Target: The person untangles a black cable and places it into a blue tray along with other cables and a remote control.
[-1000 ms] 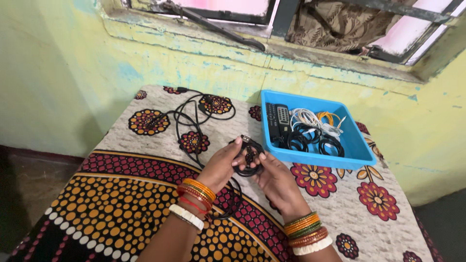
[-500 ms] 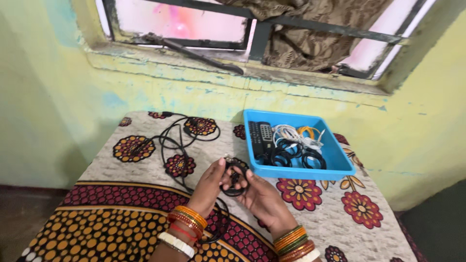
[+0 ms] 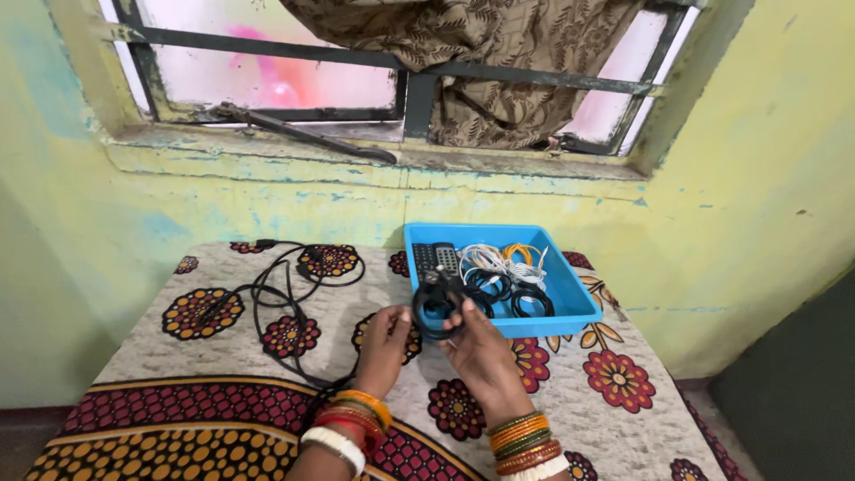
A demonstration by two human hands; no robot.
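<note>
Coiled cable [image 3: 438,309] pinched between both hands: left hand [image 3: 385,346] grips its left edge, right hand [image 3: 481,352] its right, just before the tray [image 3: 570,294].

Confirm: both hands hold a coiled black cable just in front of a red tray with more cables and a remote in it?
Not quite: the tray is blue, not red, as the head view shows. The rest stands: left hand and right hand hold the coiled black cable before it; cables and a remote lie inside.

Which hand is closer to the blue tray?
The right hand is nearer, just in front of the blue tray. The left hand sits farther left; both hold a coiled black cable.
</note>
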